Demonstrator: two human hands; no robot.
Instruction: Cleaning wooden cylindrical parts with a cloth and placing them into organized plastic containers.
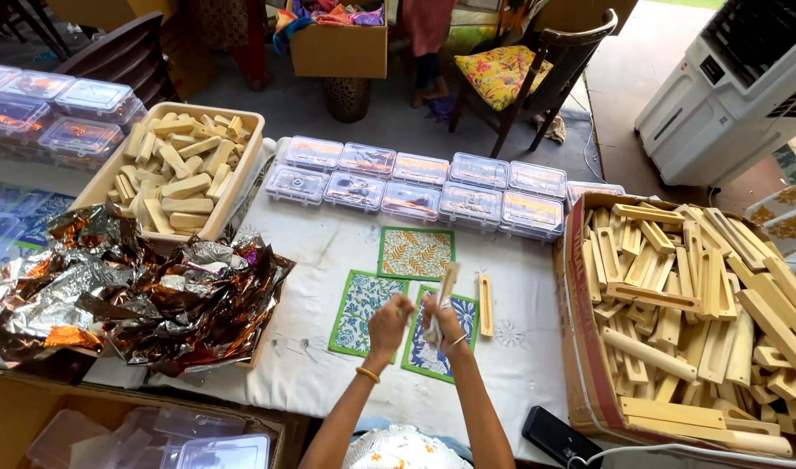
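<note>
Hands meet over the table point(519, 347): the right hand point(444, 323) has its grip closed on a wooden stick point(448, 282) held upright above printed cloth squares point(415, 253), the left hand point(389, 323) curled shut, touching it.

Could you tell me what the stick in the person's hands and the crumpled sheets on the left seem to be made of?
The stick looks like pale, unfinished wood: matte, straight-cut like the pieces in the cardboard box. The crumpled sheets seem to be metallic foil, silver and copper, with sharp creases and bright glare.
</note>
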